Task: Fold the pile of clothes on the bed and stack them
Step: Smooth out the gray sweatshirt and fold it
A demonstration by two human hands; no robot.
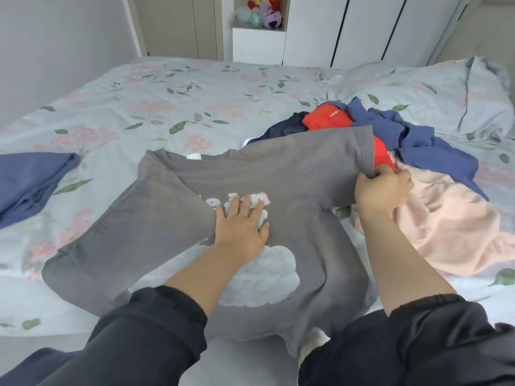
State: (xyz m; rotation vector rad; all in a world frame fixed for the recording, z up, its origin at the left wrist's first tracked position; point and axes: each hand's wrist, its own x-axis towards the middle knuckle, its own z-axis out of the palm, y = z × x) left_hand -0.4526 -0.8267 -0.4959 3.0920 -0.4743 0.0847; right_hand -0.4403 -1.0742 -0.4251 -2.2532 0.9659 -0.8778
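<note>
— While my left hand (242, 228) lies flat, where is the grey T-shirt (292, 174)?
— Item one: under its spread fingers. Item two: sleeve (348, 151) pinched by my right hand (382, 188); unfolded pile (418, 151) just beyond those fingertips.

The grey T-shirt (278, 174) is soft, matt knit cloth, and its pale cloud print (267, 277) looks chalky and a little worn. The bed (167, 101) has a thin, smooth flowered sheet, lightly wrinkled; the pink garment (451, 224) looks thick and fuzzy, the blue garment (412, 137) limp and matt. The wardrobe doors (362, 26) are smooth with a faint sheen, the toys (264, 12) plush
</note>
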